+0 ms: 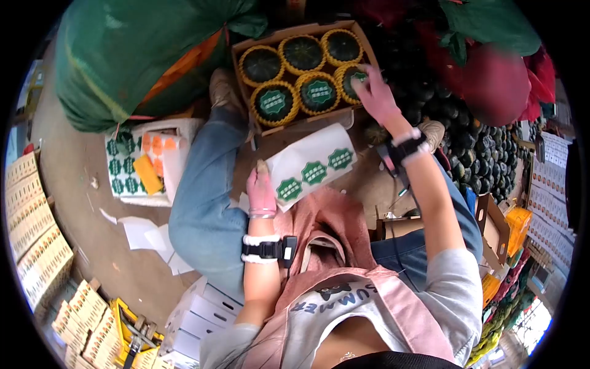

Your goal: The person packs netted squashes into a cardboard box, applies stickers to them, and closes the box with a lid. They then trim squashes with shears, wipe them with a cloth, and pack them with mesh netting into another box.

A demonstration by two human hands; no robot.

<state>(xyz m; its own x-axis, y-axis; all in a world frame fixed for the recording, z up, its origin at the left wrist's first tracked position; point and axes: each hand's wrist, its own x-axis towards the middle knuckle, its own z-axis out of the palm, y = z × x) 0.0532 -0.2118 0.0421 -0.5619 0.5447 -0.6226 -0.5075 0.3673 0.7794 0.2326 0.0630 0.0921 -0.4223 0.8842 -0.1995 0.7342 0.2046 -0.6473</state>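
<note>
My left hand, in a pink glove with bare fingertips, pinches the left edge of a white sticker sheet. Three green labels with white writing remain along the sheet's lower side. My right hand, also in pink, reaches over the right side of a cardboard box. Its outstretched fingers rest at the near-right squash, partly covering a green label on it. Several dark green squashes sit in yellow foam nets in the box. The near-left squash and near-middle squash bear green labels; the far row shows none.
Left of my leg, a white container holds more sticker sheets and an orange piece. Paper scraps lie on the floor. A large green sack bulges at upper left. Loose squashes are heaped at right. Stacked cartons line the left.
</note>
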